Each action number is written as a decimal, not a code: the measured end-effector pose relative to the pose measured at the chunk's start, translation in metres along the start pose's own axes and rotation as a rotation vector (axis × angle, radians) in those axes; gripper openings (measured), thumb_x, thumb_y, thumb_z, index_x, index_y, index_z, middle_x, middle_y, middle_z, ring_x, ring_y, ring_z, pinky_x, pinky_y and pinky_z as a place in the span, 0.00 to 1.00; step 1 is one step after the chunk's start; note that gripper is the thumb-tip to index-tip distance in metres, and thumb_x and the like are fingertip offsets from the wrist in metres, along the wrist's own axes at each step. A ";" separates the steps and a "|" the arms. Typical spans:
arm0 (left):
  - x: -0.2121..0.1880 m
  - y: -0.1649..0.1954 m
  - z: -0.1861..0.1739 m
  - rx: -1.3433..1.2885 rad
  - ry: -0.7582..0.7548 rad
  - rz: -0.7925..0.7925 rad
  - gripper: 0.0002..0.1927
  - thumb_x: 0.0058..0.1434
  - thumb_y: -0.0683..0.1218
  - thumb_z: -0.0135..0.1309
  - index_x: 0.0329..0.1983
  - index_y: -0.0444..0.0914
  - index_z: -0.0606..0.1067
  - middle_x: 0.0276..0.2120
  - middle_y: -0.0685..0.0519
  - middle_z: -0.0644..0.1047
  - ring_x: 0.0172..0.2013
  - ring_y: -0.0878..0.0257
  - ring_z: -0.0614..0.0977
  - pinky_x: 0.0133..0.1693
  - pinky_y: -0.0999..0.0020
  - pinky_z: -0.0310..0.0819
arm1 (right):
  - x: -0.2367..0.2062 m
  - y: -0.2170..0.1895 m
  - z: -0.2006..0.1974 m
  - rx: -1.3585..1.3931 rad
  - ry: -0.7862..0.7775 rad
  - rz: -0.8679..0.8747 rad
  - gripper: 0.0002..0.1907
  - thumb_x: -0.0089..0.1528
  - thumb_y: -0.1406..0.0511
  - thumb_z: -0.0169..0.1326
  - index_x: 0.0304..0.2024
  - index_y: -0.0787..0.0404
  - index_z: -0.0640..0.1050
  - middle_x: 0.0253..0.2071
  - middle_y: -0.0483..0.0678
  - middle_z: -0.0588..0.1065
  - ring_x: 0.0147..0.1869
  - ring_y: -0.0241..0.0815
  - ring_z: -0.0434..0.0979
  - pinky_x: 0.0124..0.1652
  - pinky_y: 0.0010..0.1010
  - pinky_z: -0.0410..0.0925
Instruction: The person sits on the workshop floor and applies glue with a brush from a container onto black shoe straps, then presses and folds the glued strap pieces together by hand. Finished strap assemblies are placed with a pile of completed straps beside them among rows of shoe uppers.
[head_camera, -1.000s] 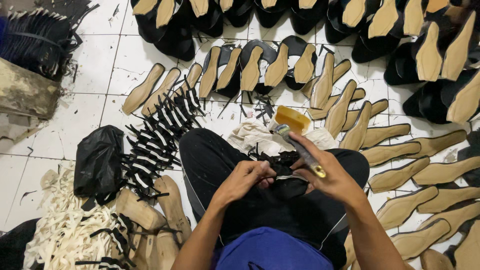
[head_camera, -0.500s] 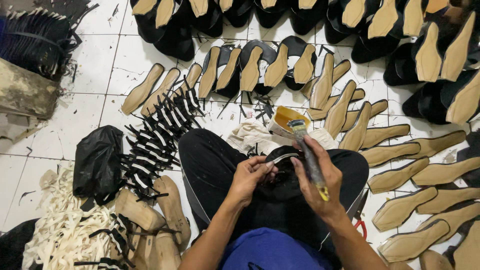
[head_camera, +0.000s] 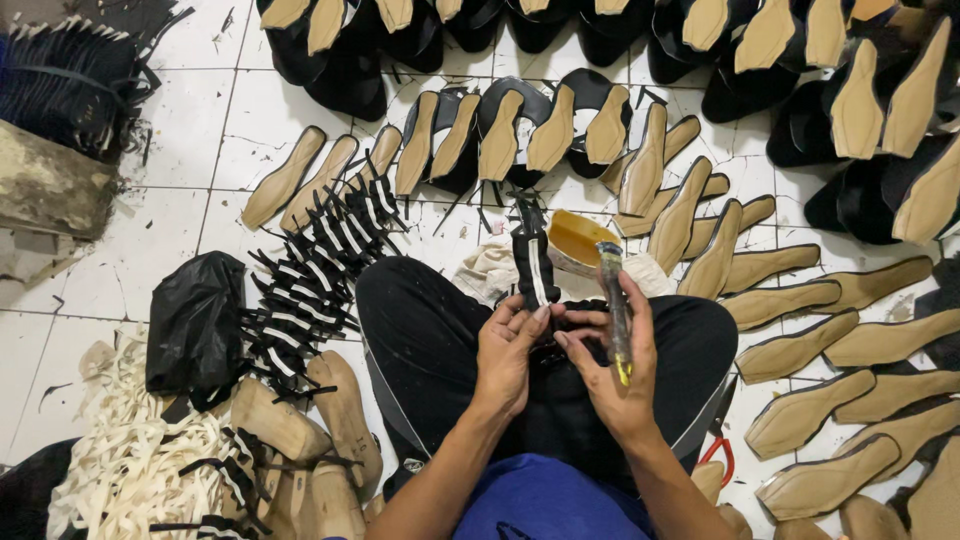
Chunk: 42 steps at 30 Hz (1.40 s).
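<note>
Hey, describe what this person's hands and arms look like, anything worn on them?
Both forearms are bare, with no sleeves in view. The left hand and right hand wear no gloves, and no rings, watch or bracelets show.

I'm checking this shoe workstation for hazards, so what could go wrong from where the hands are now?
1. The right hand grips a brush while also pinching the black strap; its tip could smear glue on fingers or the strap face.
2. The open glue tin sits just beyond the knees and could be tipped.
3. Red-handled scissors lie by the right leg, where a shifting leg could catch them.
</note>
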<state>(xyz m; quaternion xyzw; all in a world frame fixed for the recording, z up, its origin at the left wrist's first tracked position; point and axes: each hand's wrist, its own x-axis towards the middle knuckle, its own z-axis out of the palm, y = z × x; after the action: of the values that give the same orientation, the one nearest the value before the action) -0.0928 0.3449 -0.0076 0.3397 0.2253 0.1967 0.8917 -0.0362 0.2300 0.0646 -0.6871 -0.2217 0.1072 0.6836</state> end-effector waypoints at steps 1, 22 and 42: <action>-0.001 0.000 0.001 0.000 0.004 0.010 0.15 0.68 0.40 0.57 0.56 0.31 0.70 0.44 0.44 0.83 0.43 0.65 0.84 0.48 0.74 0.77 | 0.000 0.001 -0.001 0.035 0.000 -0.009 0.47 0.56 0.79 0.62 0.73 0.66 0.53 0.68 0.55 0.67 0.54 0.42 0.81 0.48 0.30 0.76; 0.005 0.012 -0.010 0.022 -0.104 -0.116 0.10 0.69 0.44 0.57 0.45 0.31 0.77 0.38 0.49 0.82 0.35 0.64 0.83 0.42 0.68 0.79 | -0.005 0.004 -0.010 0.162 -0.034 0.100 0.47 0.56 0.82 0.58 0.74 0.65 0.51 0.75 0.55 0.59 0.49 0.40 0.82 0.46 0.31 0.78; 0.012 0.019 -0.002 0.144 -0.071 0.034 0.08 0.69 0.42 0.58 0.39 0.31 0.77 0.31 0.50 0.81 0.30 0.65 0.82 0.35 0.70 0.81 | -0.009 0.001 -0.017 0.152 0.016 0.121 0.41 0.58 0.79 0.57 0.71 0.66 0.56 0.70 0.56 0.65 0.47 0.40 0.82 0.44 0.28 0.78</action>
<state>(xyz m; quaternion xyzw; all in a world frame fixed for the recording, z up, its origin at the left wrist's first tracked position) -0.0876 0.3653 0.0003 0.4135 0.2014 0.1832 0.8688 -0.0362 0.2105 0.0631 -0.6464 -0.1655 0.1591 0.7276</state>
